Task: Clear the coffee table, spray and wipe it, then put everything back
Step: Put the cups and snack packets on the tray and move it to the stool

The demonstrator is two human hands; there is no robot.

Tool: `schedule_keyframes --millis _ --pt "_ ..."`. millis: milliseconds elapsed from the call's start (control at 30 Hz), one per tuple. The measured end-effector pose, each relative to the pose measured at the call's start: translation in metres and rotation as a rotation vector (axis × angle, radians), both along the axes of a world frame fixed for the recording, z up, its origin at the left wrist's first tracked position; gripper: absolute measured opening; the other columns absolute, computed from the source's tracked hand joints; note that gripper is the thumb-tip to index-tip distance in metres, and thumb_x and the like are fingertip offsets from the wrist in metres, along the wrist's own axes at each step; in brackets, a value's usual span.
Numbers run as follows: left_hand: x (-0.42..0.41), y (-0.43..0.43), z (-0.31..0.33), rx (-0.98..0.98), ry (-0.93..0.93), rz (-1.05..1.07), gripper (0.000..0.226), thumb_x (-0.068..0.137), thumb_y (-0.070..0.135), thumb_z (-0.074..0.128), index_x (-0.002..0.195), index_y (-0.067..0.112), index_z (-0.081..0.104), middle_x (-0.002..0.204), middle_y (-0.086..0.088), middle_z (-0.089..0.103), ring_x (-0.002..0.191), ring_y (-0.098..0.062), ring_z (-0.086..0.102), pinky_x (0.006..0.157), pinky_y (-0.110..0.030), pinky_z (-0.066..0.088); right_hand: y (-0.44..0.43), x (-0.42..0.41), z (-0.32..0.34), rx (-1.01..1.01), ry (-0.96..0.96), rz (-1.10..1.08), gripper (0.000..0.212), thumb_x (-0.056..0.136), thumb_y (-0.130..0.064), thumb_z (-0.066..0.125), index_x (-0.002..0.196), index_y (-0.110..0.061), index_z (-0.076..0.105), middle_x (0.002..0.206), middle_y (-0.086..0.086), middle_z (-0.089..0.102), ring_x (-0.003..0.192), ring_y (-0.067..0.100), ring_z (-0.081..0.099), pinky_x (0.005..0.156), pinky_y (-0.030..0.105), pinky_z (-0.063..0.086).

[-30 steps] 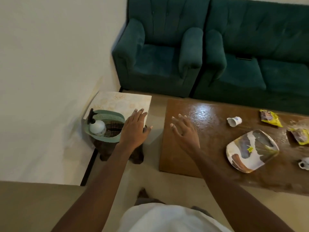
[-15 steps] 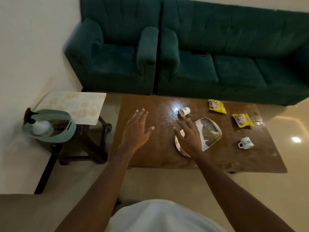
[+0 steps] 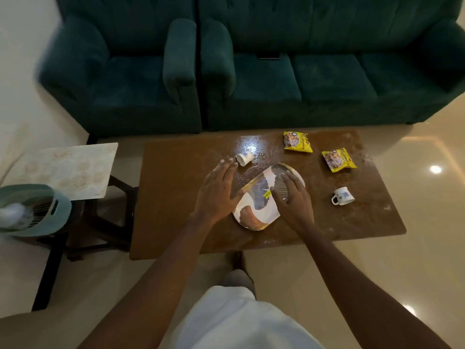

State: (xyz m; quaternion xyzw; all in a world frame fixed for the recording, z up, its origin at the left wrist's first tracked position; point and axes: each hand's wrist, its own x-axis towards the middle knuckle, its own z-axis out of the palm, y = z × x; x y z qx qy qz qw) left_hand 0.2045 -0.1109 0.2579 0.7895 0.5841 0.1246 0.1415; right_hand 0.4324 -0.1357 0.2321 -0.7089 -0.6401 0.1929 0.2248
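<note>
Patterned plate [image 3: 256,210] sits mid-counter [image 3: 176,187] with both hands on it. The left hand [image 3: 217,191] has an open grip, fingers straight against the plate's left edge, and the right hand [image 3: 295,200] lies flat on top, grip open too. A small cup [image 3: 244,157] lies tipped over just past the left hand, two yellow snack packets [image 3: 297,141] sit further back, and a mug [image 3: 342,195] is off to the right.

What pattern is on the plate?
White plate with brown and dark fan-shaped patches; the head view shows it.
</note>
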Motion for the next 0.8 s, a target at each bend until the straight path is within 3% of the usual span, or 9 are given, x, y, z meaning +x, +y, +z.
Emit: schedule_keyframes --millis 233,467,633,800 --pt "0.069 0.052 -0.030 -0.078 -0.015 -0.119 0.077 0.094 0.057 0.055 0.154 0.014 0.032 0.162 -0.008 0.031 0.151 -0.025 0.024 0.119 -0.039 0.022 0.029 0.058 -0.023 -0.051 0.014 -0.088 0.054 0.097 -0.038 0.058 0.144 -0.012 0.047 0.152 0.008 0.042 0.143 0.023 0.033 0.112 0.042 0.031" --pt "0.129 0.086 -0.058 -0.146 -0.046 -0.243 0.078 0.094 0.056 0.055 0.155 0.012 0.030 0.163 -0.008 0.029 0.152 -0.025 0.021 0.120 -0.041 0.023 0.046 0.107 -0.047 -0.102 0.062 -0.187 0.053 0.094 -0.042 0.062 0.139 -0.016 0.052 0.149 0.005 0.046 0.142 0.019 0.035 0.112 0.043 0.035" --pt "0.171 0.100 -0.093 -0.197 0.009 -0.362 0.073 0.098 0.059 0.042 0.154 0.014 0.030 0.163 -0.007 0.029 0.152 -0.022 0.020 0.124 -0.040 0.018 0.048 0.135 -0.080 -0.189 0.137 -0.265 0.057 0.094 -0.053 0.054 0.140 -0.021 0.048 0.152 0.002 0.042 0.142 0.017 0.033 0.113 0.045 0.035" --pt "0.214 0.108 -0.128 -0.246 -0.041 -0.350 0.071 0.099 0.057 0.044 0.153 0.013 0.033 0.162 -0.008 0.032 0.151 -0.024 0.023 0.120 -0.039 0.022 0.055 0.163 -0.119 -0.182 0.136 -0.360 0.052 0.094 -0.053 0.053 0.138 -0.026 0.051 0.154 0.001 0.037 0.144 0.019 0.029 0.112 0.049 0.035"
